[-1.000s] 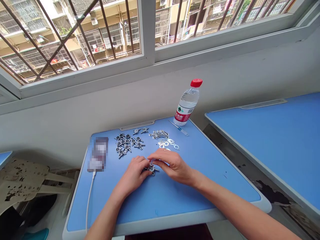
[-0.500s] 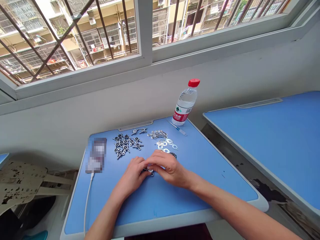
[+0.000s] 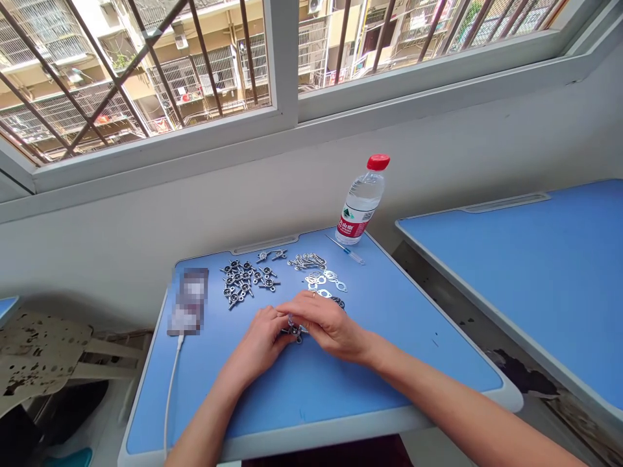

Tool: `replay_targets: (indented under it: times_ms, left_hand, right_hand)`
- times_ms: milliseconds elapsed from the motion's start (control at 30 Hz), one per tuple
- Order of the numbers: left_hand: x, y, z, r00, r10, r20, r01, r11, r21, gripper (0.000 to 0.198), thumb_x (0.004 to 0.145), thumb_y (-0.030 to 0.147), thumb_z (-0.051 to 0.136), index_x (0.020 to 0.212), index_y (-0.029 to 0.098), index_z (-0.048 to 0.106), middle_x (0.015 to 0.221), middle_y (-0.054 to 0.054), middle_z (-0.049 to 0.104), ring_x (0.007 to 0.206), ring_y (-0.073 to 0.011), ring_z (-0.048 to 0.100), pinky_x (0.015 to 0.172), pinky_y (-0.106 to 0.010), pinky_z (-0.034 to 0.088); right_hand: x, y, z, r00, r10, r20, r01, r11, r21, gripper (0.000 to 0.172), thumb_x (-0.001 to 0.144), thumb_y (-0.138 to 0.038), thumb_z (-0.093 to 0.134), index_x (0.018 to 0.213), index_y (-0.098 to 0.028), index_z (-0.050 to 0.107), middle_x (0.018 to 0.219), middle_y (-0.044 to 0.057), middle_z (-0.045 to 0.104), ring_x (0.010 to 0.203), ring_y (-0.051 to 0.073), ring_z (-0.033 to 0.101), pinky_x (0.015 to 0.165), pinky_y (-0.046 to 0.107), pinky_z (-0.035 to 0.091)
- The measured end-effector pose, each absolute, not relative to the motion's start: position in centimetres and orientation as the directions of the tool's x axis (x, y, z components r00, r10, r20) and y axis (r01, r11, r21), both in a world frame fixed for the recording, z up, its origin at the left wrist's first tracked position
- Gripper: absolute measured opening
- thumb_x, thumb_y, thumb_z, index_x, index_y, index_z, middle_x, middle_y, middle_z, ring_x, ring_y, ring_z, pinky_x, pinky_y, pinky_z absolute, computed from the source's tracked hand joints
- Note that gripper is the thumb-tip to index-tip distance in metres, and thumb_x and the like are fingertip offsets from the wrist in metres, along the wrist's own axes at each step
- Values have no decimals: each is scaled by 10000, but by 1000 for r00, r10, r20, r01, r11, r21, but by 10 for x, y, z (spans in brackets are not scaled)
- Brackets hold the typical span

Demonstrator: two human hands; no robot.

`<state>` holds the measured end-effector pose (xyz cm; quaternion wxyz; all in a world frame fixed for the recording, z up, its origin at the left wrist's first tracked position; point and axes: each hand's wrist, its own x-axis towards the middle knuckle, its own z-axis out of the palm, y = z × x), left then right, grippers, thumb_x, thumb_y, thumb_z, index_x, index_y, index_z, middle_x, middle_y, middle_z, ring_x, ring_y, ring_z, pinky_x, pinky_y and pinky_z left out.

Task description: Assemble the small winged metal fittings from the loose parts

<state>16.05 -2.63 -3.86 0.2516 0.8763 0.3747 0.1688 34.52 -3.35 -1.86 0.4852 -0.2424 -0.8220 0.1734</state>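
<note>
My left hand (image 3: 260, 344) rests on the blue desk with its thumb and fingers closed on a small metal fitting (image 3: 297, 333), dark in the middle with a ring on its near side. Over that fitting arches my right hand (image 3: 333, 327), its fingers brought together above it. Something small and clear shows under the right fingertips, too covered to name. Beyond the hands lies a cluster of similar metal fittings (image 3: 244, 277). Flat silvery plates with holes (image 3: 341, 285) and a dark bunch of small rings (image 3: 337, 302) are just past my right hand.
A pile of small silvery links (image 3: 307, 261) lies near the desk's far edge. A thin blue-and-clear screwdriver (image 3: 348, 251) is beside a red-capped water bottle (image 3: 361, 201). At the left, a blurred-out phone (image 3: 189, 301) has a white cable (image 3: 171, 389). Another blue desk (image 3: 535, 259) stands right.
My right fingers have shifted slightly over the fitting, and more of its dark middle now shows. My left hand stays in place, and the other items lie as before.
</note>
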Motion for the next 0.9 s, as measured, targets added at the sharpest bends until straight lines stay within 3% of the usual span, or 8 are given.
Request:
replay_targets:
  times_ms: [233, 433, 800, 900]
  left_hand:
    - [160, -26, -41, 679, 727, 100, 583, -617, 529, 54, 903, 164, 595, 951, 182, 615, 1009, -59, 651, 949, -237, 569, 819, -389, 462]
    - [162, -28, -36, 692, 717, 86, 566, -613, 550, 98, 898, 143, 605, 971, 207, 616, 1034, -38, 655, 947, -220, 583, 822, -363, 445]
    - [160, -28, -34, 702, 706, 97, 551, -624, 554, 64, 891, 146, 600, 913, 201, 624, 1010, -36, 659, 954, -217, 585, 821, -352, 444]
    - [161, -31, -33, 689, 720, 78, 586, -618, 524, 89, 876, 133, 603, 927, 202, 626, 966, -34, 660, 926, -223, 583, 799, -363, 444]
  right_hand:
    - [340, -37, -17, -337, 578, 743, 275, 816, -509, 235, 958, -100, 425, 992, -174, 646, 687, 13, 649, 582, 134, 490, 599, 291, 428]
    - [341, -38, -18, -318, 633, 705, 400, 764, -506, 219, 971, -176, 453, 872, -177, 649, 648, 22, 633, 594, 150, 471, 599, 288, 420]
    - [349, -38, -9, -429, 578, 694, 259, 815, -519, 218, 965, -141, 445, 1102, -165, 613, 865, 71, 700, 761, 168, 597, 695, 311, 490]
    - [348, -39, -7, -437, 575, 692, 224, 814, -536, 216, 968, -139, 441, 1072, -158, 629, 810, 61, 692, 745, 162, 588, 690, 306, 500]
